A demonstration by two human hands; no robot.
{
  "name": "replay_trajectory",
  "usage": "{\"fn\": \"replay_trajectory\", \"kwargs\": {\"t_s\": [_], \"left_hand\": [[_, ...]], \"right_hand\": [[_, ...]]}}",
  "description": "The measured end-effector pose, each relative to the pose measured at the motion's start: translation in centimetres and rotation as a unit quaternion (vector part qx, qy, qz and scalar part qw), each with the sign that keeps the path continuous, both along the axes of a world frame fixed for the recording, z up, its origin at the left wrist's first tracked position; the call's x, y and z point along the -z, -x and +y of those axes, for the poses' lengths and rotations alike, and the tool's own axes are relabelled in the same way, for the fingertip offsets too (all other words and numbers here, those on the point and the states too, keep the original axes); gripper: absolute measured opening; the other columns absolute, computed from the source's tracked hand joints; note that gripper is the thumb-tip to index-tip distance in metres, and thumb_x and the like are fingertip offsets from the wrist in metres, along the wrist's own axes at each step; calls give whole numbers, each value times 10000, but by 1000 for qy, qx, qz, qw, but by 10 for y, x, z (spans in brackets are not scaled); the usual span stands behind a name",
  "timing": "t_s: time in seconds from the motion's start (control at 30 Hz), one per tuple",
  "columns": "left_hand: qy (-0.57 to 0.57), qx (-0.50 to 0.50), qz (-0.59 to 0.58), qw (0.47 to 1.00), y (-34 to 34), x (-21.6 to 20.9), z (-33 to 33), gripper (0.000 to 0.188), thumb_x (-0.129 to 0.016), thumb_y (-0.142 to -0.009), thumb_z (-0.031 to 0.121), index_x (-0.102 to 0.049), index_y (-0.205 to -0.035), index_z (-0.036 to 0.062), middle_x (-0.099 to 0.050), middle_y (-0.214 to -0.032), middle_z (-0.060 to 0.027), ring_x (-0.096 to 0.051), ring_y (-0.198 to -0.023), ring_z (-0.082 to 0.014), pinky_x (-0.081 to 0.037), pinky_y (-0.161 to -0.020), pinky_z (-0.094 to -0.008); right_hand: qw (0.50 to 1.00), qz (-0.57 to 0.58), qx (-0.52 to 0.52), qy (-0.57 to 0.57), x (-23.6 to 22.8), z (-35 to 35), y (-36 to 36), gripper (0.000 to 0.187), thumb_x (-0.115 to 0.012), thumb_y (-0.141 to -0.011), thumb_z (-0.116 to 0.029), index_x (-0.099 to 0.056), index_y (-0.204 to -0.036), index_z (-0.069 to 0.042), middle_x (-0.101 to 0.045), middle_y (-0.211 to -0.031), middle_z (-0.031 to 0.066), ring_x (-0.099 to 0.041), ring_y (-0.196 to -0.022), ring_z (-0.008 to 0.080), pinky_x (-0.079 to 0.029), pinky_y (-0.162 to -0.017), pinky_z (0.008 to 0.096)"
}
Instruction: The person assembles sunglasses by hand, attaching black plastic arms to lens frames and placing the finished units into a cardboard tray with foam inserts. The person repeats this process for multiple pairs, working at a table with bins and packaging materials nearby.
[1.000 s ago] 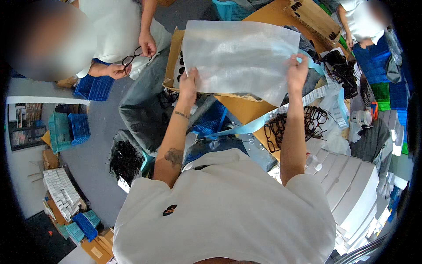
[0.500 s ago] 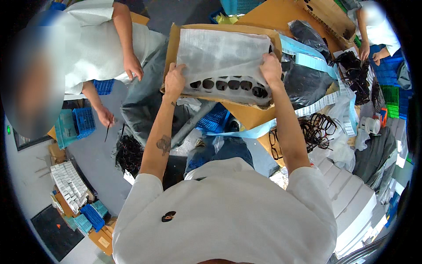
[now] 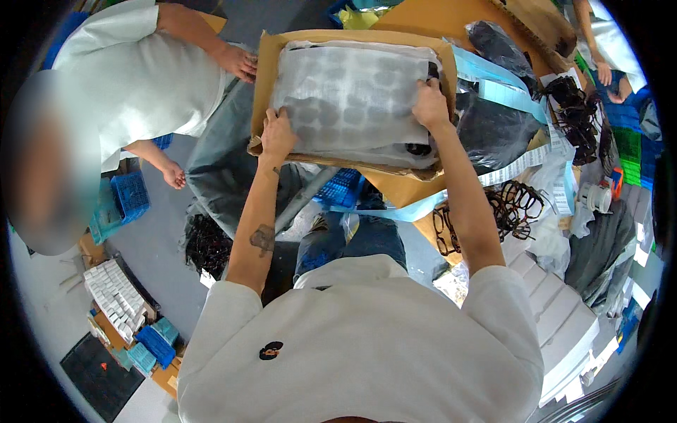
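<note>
An open cardboard box [image 3: 264, 77] is in front of me. Inside lies a thin white translucent sheet [image 3: 352, 95], with rows of dark rounded shapes showing through it. Dark lens-like pieces [image 3: 418, 149] peek out at its lower right edge. My left hand [image 3: 280, 134] is closed on the sheet's near left edge, by the box wall. At the sheet's right side, my right hand [image 3: 431, 106] is closed on its edge, fingertips partly hidden.
Left, a co-worker's hand [image 3: 238, 62] reaches the box's left side. Right of the box lie a black plastic bag [image 3: 493, 134], blue paper strips [image 3: 515, 99] and tangled eyeglass frames [image 3: 518, 208]. Another person's hands [image 3: 612, 81] are far right. A blue basket [image 3: 338, 187] sits below the box.
The sheet has come down toward me over the dark pieces, covering most rows that were bare near the front. The co-worker's upper hand has moved right to the box.
</note>
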State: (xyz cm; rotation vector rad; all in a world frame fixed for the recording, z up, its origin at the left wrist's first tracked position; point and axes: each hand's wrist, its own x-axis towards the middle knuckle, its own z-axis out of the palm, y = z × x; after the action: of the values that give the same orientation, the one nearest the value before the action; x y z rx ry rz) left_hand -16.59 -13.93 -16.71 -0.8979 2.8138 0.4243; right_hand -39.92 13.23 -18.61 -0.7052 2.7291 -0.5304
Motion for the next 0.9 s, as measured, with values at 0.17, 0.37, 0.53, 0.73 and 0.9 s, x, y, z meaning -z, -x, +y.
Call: {"fn": "replay_trajectory", "kwargs": {"t_s": [0.17,0.37,0.53,0.73,0.9], "left_hand": [[161,58,34,985,16,-21,31,834,-789,-711,214,-368,-1418,86,-296,-1427,-219,-271,-1337,-474,-311,-1057,-566],[67,175,26,982,57,14,22,967,-671,-777,549,-209,-1506,112,-100,-1549,-254,-55,-1422,-477,-133,-1126,-596],[19,122,-19,992,59,46,9,992,-461,-820,734,-112,-1529,135,-36,-1562,-249,-32,-1438,-443,-119,-1136,-572],[23,87,-40,995,64,44,17,1027,-465,-811,744,-80,-1529,120,-13,-1555,-270,2,-1436,-453,-99,-1132,-584],[10,51,-44,998,65,41,21,1031,-476,-811,732,-86,-1526,100,-21,-1550,-283,7,-1426,-481,-73,-1131,-593]], "right_hand": [[1000,29,-1,5,7,4,1,501,-613,-678,2,-542,-1174,2,-484,-1180,216,-561,-1052,408,-488,-903,460],[998,50,-25,18,9,7,0,467,-691,-671,-15,-541,-1111,30,-457,-1190,234,-591,-989,427,-510,-866,459],[998,48,-21,17,7,8,-1,461,-727,-672,-22,-540,-1088,42,-446,-1191,236,-584,-993,424,-508,-865,455],[992,126,2,-2,23,6,-3,517,-696,-741,-94,-509,-1208,24,-431,-1226,243,-467,-1146,422,-436,-956,456],[971,206,-118,13,-1,-9,-30,649,-650,-842,-271,-400,-1390,-29,-314,-1433,252,-255,-1369,429,-276,-1097,521]]}}
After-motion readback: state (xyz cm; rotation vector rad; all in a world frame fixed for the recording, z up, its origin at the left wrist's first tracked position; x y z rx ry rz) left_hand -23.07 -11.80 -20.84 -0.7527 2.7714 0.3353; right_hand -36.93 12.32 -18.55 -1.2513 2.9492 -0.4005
